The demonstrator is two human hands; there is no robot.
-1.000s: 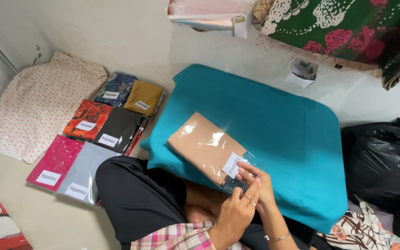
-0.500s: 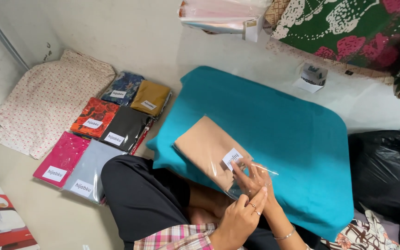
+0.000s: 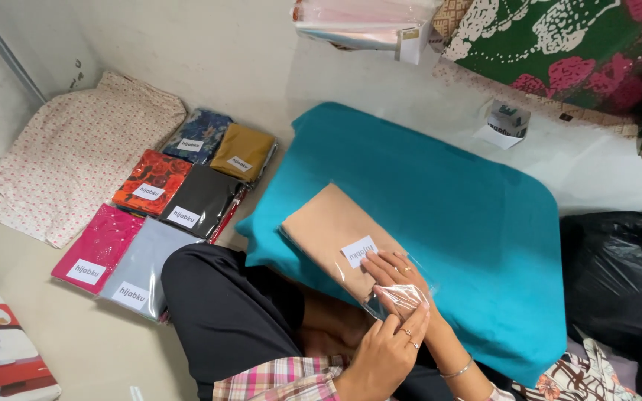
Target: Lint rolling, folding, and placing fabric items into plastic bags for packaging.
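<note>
Tan cloth pack [image 3: 332, 238] lies on teal cushion [image 3: 440, 215], under your hands. Right hand [image 3: 399, 271] flat, pressing it; left hand [image 3: 388, 349] pinches plastic flap [image 3: 403, 297]. Fold snug, smooth wrinkles.

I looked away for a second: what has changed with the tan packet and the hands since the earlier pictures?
The left hand has pinched the clear bag's open flap and lifted it toward the person, while the right hand went from the packet's corner to lying flat beside the white label. The tan packet stays on the teal cushion; the row of packets is unmoved.
</note>
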